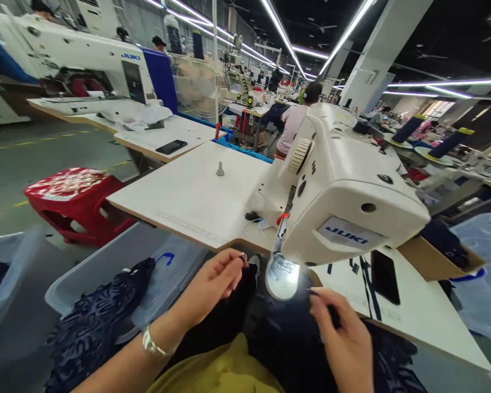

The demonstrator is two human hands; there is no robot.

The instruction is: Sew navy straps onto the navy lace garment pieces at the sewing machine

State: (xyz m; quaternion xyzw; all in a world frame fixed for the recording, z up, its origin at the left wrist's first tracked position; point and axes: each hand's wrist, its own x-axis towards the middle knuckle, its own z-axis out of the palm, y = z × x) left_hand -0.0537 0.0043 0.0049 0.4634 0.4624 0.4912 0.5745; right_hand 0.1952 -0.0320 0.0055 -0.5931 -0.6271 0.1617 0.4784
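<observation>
Sewing hall, rows of machines under strip lights, white worktable (188, 191) ahead with a JUKI sewing machine (352, 191) mounted at its near edge. Head view: the machine's rounded end plate (282, 278) is lit up and sits in front of me, roughly between my two hands. Navy cloth (288, 319) lies below and beside that plate, over my lap; it's dark and blurred, so I can't make out its full outline or its long axis.

My right hand (346, 333) is the nearer one, just to the right of the plate; thumb and finger look pinched on an edge of the cloth, which runs from my fingertips back left toward the plate. My left hand (213, 284) is raised on the other side, apart from the plate, fingertips drawn together; too small to tell if they grip anything. So the cloth is right at my right fingers, and lower and to the right of my left ones.

Dark strips (370, 289) and a phone (385, 277) lie on the tabletop beyond my right hand. Navy ruffled garment (102, 316) is heaped in a clear bin (69, 278), left of my left forearm.
</observation>
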